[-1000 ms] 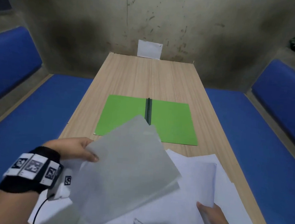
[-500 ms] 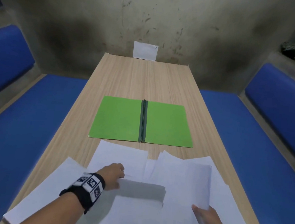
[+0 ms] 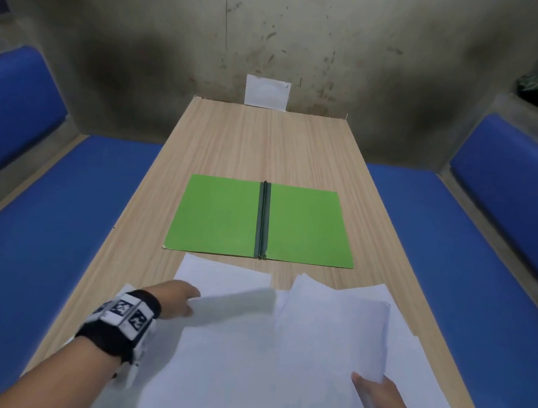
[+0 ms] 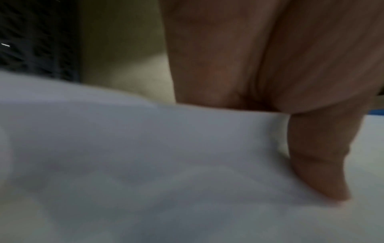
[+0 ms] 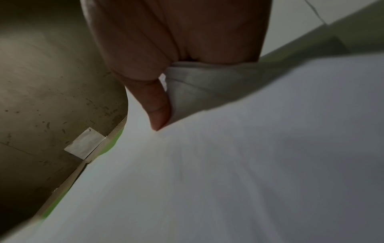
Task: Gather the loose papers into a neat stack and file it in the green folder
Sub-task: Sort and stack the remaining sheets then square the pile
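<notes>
Head view first: my left hand (image 3: 179,297) sits at about nine o'clock of the spread of loose papers (image 3: 280,351), thumb on top and fingers under the edge of a single sheet (image 3: 236,305) that lifts off the pile toward three o'clock. My left wrist camera confirms that pinch, thumb pressed flat on the sheet's upper face. My right hand (image 3: 374,397) is at five o'clock of the pile, thumb over and fingers curled under the near corner of a small bundle (image 3: 331,326); the right wrist view shows several sheet edges wedged in that grip.

The papers lie fanned across the near end of the table (image 3: 260,138), corners at differing angles, not yet squared. The green folder (image 3: 218,215) lies open and flat at twelve o'clock of the pile, just beyond its far edge, spine running twelve to six.

What I judge matters next: the single sheet is well left of the bundle, so it has to travel toward three o'clock to land on it. Both long axes point roughly at twelve, which should ease alignment. Neither hand is clearly nearer the folder.
</notes>
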`<state>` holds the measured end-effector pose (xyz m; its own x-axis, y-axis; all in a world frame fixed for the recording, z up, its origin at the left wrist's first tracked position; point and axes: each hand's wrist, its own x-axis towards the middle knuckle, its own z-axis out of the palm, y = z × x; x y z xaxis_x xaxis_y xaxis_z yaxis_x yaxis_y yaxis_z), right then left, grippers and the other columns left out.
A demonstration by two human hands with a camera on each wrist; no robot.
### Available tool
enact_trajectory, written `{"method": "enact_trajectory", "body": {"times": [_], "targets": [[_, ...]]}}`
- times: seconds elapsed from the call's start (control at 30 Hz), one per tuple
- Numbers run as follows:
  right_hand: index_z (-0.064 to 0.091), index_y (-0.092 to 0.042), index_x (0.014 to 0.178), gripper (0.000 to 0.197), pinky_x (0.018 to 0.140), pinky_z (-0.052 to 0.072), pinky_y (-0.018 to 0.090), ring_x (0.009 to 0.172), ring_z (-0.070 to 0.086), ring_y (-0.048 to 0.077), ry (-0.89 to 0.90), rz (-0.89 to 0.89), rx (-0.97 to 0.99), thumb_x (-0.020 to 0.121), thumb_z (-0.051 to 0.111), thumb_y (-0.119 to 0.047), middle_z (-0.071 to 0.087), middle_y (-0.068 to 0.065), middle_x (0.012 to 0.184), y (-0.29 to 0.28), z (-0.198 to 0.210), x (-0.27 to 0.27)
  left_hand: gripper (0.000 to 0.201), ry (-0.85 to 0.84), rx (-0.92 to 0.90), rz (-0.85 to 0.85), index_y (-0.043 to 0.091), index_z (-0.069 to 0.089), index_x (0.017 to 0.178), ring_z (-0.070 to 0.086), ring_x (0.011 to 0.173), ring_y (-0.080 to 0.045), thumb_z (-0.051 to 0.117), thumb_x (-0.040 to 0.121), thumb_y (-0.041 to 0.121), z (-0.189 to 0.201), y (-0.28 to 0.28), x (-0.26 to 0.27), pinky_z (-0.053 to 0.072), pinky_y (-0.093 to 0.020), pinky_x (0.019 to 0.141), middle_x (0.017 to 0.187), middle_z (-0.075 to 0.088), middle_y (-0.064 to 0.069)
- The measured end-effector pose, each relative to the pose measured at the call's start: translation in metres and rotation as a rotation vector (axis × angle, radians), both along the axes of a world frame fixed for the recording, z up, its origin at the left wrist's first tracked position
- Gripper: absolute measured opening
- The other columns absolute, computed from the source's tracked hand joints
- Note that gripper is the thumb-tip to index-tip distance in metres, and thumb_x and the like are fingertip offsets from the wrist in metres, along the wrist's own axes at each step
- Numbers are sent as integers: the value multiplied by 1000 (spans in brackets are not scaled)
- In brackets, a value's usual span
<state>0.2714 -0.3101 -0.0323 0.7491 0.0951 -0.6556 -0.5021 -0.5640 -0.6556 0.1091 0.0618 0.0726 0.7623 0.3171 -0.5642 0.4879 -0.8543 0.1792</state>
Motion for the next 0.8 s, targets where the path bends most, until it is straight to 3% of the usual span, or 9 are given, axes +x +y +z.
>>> {"method": "enact_trajectory", "body": {"times": [0.13,0.23,0.33,0.43,0.5,0.6,0.63,0.7,0.8], "targets": [[54,11,121,46,95,45,39,103,59,35,-5,-16,1,82,67,-11,62,22,109,1,-2,-1,30,-117,-183,323,23,53,120,55,109,-20,47,91,18,0,45,-35,42,-32,96,122,61,-2],[54,11,121,47,98,44,41,104,59,35,-6,-17,-5,81,67,-11,62,22,109,1,-2,-1,35,-326,-418,582,20,47,127,52,110,-21,47,93,13,-10,56,-59,37,-32,97,123,57,-2],[55,11,120,45,96,44,39,98,58,33,-13,-1,-16,82,66,-11,61,20,104,1,0,-2,29,-379,-575,682,16,50,121,56,108,-23,49,94,9,-15,56,-76,39,-33,97,116,61,-2],[56,9,119,45,95,46,40,101,60,35,-13,2,-31,81,66,-12,62,19,103,2,1,-3,38,-308,-677,646,19,57,117,64,105,-27,61,80,18,-7,63,-88,47,-41,98,112,69,-8],[56,9,118,44,96,47,41,103,61,37,-10,-5,-28,81,66,-11,64,23,109,3,2,-4,36,-190,-642,550,21,63,106,68,98,-23,60,70,22,2,65,-91,51,-35,92,105,72,-7],[55,11,119,44,97,46,41,98,60,35,-12,-16,-15,81,66,-9,63,23,107,3,3,-4,14,18,-412,315,26,64,81,63,79,-10,54,75,19,16,54,-81,48,-20,74,87,68,5],[54,11,120,45,96,46,40,98,60,34,-14,-14,-19,81,66,-9,62,24,109,3,4,-4,16,71,-285,246,27,63,83,61,85,-10,50,78,19,15,49,-76,46,-21,77,92,67,5],[53,12,122,48,98,45,41,103,60,36,-17,-24,-14,81,67,-9,62,26,117,4,5,-4,28,149,-53,99,28,61,99,56,105,-15,45,77,21,8,33,-65,40,-29,95,112,64,6],[53,11,123,50,100,44,46,107,60,39,-8,-30,-12,80,67,-10,61,27,120,5,5,-6,49,163,63,9,35,48,120,45,121,-22,43,75,15,-16,16,-54,22,-43,111,122,60,6]]}}
